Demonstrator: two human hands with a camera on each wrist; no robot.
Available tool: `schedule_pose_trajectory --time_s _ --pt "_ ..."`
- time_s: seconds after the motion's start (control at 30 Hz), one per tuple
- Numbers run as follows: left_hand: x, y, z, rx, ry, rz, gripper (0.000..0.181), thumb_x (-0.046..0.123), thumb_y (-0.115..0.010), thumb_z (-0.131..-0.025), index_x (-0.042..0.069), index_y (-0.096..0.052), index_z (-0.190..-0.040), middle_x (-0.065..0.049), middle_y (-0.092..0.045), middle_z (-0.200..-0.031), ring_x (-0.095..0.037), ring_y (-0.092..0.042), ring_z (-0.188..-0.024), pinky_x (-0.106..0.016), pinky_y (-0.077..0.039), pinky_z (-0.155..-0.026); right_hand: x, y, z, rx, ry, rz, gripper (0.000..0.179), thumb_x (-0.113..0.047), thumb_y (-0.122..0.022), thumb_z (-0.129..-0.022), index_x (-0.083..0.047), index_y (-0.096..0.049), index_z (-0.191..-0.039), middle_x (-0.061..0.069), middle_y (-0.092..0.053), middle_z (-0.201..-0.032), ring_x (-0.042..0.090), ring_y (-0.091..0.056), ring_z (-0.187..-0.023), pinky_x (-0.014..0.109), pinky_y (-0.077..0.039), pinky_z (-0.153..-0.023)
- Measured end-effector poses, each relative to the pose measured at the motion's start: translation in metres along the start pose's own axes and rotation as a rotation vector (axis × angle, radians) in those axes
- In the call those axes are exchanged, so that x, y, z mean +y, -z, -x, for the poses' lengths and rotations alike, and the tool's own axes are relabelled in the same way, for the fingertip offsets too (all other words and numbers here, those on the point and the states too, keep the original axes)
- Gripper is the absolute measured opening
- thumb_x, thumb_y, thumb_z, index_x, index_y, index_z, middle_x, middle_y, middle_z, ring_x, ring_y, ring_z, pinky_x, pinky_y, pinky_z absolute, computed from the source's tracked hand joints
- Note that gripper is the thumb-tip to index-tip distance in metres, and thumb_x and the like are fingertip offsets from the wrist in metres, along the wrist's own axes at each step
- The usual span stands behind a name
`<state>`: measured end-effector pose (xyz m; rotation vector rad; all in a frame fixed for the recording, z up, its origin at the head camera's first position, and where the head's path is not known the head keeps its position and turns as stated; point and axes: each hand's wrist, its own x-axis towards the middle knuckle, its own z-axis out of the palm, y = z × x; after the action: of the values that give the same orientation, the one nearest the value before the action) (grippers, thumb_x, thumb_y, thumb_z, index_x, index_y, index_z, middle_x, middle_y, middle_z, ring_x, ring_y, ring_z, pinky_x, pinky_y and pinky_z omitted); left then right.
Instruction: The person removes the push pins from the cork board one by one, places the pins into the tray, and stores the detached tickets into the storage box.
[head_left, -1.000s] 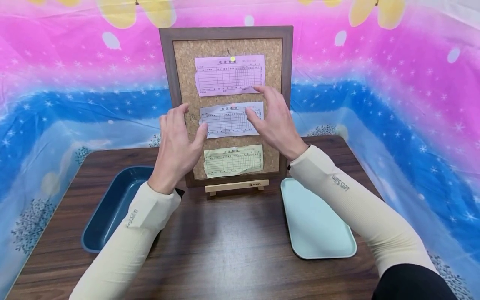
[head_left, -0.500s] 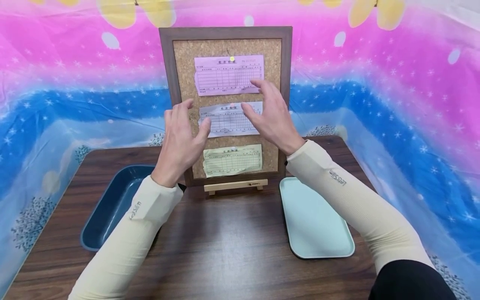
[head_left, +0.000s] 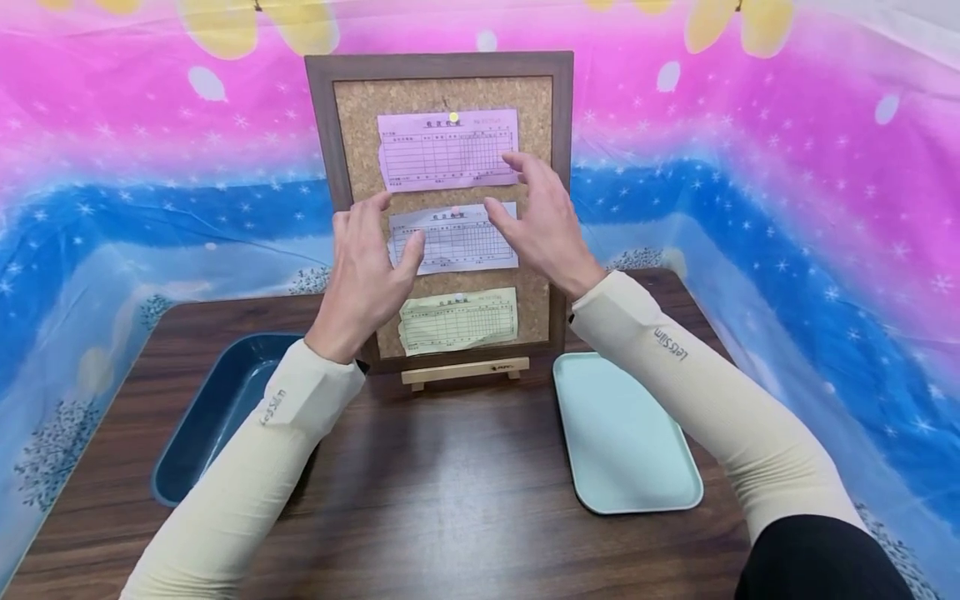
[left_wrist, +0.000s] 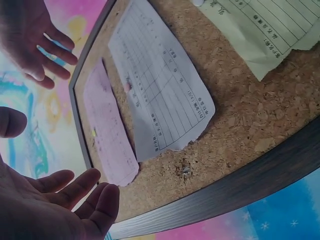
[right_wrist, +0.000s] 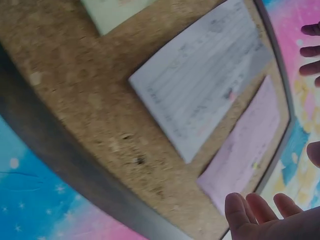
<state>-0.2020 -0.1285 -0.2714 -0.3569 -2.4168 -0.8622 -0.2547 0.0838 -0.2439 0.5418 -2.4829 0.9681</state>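
A wood-framed cork board [head_left: 352, 133] stands upright on a small wooden easel [head_left: 465, 368]. Pinned on it, one above another, are a pink receipt slip [head_left: 450, 154], a bluish-white slip [head_left: 450, 242] and a pale green slip [head_left: 459, 321]. The top slip hangs by a yellow pushpin [head_left: 453, 117]. My left hand [head_left: 363, 271] is raised in front of the board's left side, fingers relaxed and holding nothing. Opposite it, my right hand [head_left: 546, 221] is held in front of the right side, also holding nothing, its fingertips overlapping the pink slip in the head view.
On the dark wooden table [head_left: 450, 483], a deep blue tray [head_left: 213, 417] lies at the left, partly behind the left forearm. To the right is a shallow pale mint tray [head_left: 630, 442]. A colourful printed cloth [head_left: 750, 167] surrounds the table.
My left hand has risen and drifted right toward the board's middle. The right hand has risen slightly. The whole head view has shifted a little, and the slips stay pinned.
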Motion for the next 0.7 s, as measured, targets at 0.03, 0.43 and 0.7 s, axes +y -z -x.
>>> schedule_pose_trajectory --time_s 0.03,0.43,0.7 --pt "-0.001 0.0 -0.001 -0.002 -0.002 -0.002 0.057 0.033 -0.052 -0.095 -0.001 -0.036 -0.138 -0.017 -0.043 -0.132 -0.03 -0.033 -0.113 -0.04 -0.031 -0.093 0.001 0.0 0.0 0.003 -0.005 0.0 0.056 -0.031 -0.062 -0.091 -0.011 -0.042 -0.139 0.002 -0.046 -0.137 0.017 -0.043 -0.121 0.027 -0.033 -0.096" --pt "-0.003 -0.004 -0.011 0.003 -0.032 -0.07 0.058 0.033 -0.052 -0.095 -0.004 -0.037 -0.138 -0.019 -0.046 -0.129 -0.032 -0.034 -0.103 -0.04 -0.029 -0.087 0.003 -0.002 -0.008 -0.014 -0.035 -0.016 0.055 -0.032 -0.062 -0.091 -0.012 -0.043 -0.138 0.001 -0.047 -0.135 0.014 -0.045 -0.119 0.027 -0.035 -0.095" --pt "-0.004 -0.003 -0.018 0.011 -0.008 -0.121 0.058 0.034 -0.051 -0.095 -0.002 -0.036 -0.137 -0.016 -0.045 -0.117 -0.03 -0.034 -0.102 -0.039 -0.029 -0.086 0.001 -0.004 -0.013 -0.023 -0.037 -0.01 0.054 -0.031 -0.061 -0.091 -0.013 -0.043 -0.139 0.001 -0.047 -0.134 0.014 -0.046 -0.118 0.025 -0.036 -0.095"
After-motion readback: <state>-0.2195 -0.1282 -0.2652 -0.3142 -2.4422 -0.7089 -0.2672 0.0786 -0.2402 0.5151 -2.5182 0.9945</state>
